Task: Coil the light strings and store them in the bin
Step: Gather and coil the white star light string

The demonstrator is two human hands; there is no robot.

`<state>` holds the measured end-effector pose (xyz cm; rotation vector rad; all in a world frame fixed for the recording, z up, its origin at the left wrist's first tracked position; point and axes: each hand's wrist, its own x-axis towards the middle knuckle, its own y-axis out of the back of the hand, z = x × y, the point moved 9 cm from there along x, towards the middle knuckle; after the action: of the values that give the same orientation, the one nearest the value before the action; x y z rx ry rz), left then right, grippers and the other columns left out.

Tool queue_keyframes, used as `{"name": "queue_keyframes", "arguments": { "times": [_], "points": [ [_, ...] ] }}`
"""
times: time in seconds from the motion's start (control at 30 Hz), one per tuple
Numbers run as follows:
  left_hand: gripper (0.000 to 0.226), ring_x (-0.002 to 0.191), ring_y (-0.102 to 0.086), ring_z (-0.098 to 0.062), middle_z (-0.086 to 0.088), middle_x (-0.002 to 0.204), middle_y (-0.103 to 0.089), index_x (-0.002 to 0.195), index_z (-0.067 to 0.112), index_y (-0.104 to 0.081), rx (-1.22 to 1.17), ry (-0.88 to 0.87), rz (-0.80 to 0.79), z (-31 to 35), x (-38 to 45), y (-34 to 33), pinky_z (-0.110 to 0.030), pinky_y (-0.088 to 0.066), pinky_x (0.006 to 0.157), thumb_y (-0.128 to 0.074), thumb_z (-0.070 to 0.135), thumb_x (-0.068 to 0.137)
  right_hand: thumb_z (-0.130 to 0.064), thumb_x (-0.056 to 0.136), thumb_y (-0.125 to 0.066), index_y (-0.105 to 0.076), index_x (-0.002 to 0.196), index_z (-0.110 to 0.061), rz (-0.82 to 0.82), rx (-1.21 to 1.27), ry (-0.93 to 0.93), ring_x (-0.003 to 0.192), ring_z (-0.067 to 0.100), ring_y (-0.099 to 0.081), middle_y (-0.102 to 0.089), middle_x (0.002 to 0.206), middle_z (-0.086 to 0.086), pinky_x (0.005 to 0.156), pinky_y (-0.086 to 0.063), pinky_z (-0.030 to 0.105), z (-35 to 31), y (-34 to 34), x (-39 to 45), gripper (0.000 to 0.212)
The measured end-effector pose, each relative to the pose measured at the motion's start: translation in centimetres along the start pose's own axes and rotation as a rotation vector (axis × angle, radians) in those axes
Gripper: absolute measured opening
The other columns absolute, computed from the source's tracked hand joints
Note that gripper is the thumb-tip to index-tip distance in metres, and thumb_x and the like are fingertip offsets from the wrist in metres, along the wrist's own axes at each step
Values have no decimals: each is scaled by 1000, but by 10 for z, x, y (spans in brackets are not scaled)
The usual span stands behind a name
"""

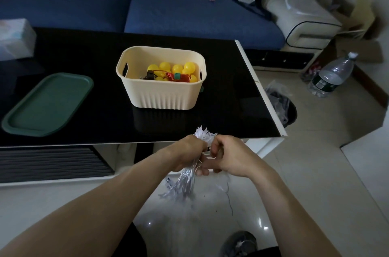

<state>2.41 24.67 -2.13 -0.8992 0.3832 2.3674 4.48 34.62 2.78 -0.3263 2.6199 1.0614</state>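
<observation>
Bunching the white light string (190, 174) off the table's near edge, the left hand (185, 152) clamps the loops while the right hand (228, 154) pinches its end; the bin (162, 96) waits ahead, yellow lights (168, 68) inside

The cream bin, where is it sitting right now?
In the head view the cream bin stands on the black table, centre-right, with the green tray to its left and both hands nearer the camera.
</observation>
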Motion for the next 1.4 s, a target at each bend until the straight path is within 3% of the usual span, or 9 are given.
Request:
{"name": "queue_keyframes", "arguments": {
  "times": [0.1,0.23,0.37,0.47,0.57,0.73,1.03,1.2,1.4],
  "points": [
    [30,46,-52,-25,-17,60,-60,98,-10,-57,10,-38,5,5,-1,3,-30,-40,46,-33,8,99,-50,76,-83,-54,80,-18,40,-56,-23,56,7,-45,-56,69,-6,52,-35,20,8,7,3,44],
    [27,46,-51,-22,-14,64,-58,90,-1,-52,-92,-93,68,16,-6,16,-30,-40,45,-32,11,102,-68,94,-44,-66,91,-14,43,-33,-108,80,16,-68,-74,90,5,77,-54,32,27,13,7,59],
    [21,47,-52,-21,-11,61,-59,94,2,-48,-204,-149,98,24,-9,26,-31,-40,46,-33,13,104,-74,94,-22,-71,104,-19,-92,169,-284,103,14,-67,-76,100,-3,94,-46,34,46,0,5,74],
    [20,46,-51,-22,-12,61,-59,91,4,-48,-290,-166,122,26,-8,31,-31,-39,47,-34,13,104,-75,94,-25,-74,107,-14,-241,322,-330,109,15,-68,-78,102,-1,103,-42,36,47,-17,3,79],
    [21,42,-50,-21,-13,60,-59,88,5,-47,-332,-177,140,26,-6,36,-32,-38,47,-34,13,104,-58,93,-53,-71,103,-5,-317,398,-245,97,25,-73,-77,89,13,109,-45,41,37,-18,1,57],
    [20,41,-49,-21,-13,62,-60,91,4,-47,-295,-176,147,23,-7,39,-32,-37,48,-34,13,104,-33,96,-65,-73,86,-5,-254,488,-268,55,15,-57,-58,62,4,84,-59,43,46,-3,4,30],
    [22,44,-52,-21,-11,62,-58,95,3,-48,-360,-201,147,29,-9,32,-30,-40,45,-33,13,105,-17,81,-75,-79,96,-8,148,1080,-101,59,10,-61,-73,81,6,67,-55,30,16,12,9,18],
    [39,44,-48,-20,-13,65,-56,79,0,-57,-282,-277,114,35,-8,23,-30,-39,46,-33,16,105,-16,87,-76,-81,94,-10,345,945,-35,69,25,-68,-73,76,12,68,-58,33,7,2,10,11],
    [43,43,-46,-22,-16,65,-54,82,-6,-60,-248,-313,87,36,-7,19,-29,-38,47,-33,18,105,-17,82,-83,-76,87,-9,541,815,-11,58,18,-69,-74,68,10,56,-58,25,10,13,3,12]
  ]
}}
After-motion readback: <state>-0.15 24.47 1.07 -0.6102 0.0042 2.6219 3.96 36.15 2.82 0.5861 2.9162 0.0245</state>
